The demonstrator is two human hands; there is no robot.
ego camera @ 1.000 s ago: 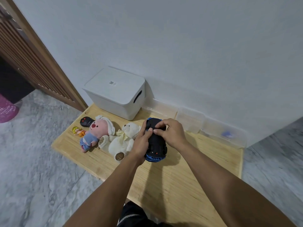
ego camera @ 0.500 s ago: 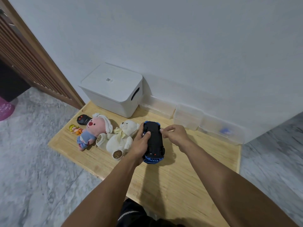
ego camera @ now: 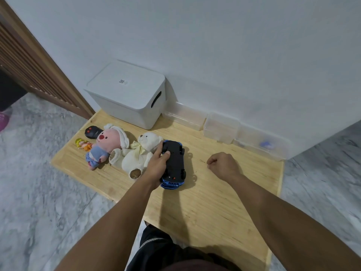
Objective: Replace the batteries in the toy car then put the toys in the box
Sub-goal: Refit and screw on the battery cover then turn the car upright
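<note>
The blue toy car (ego camera: 174, 163) lies upside down on the wooden table (ego camera: 205, 202), its black underside facing up. My left hand (ego camera: 157, 167) grips its left side, thumb across the underside. My right hand (ego camera: 222, 165) hovers to the car's right with its fingers curled into a fist; nothing shows in it. The white box (ego camera: 127, 94) stands at the back left with its lid on. A pink plush (ego camera: 105, 145), a white teddy bear (ego camera: 140, 153), a small doll figure (ego camera: 83, 144) and a black remote (ego camera: 90, 132) lie left of the car.
Three clear plastic containers (ego camera: 220, 127) line the wall at the back right; the rightmost (ego camera: 261, 143) holds something small and blue. A wooden slatted door (ego camera: 29, 61) is at the left. Grey marble floor surrounds the low table.
My right hand has left the car's far end and moved right, closing into a fist. My left hand keeps its grip on the car, which has stayed put.
</note>
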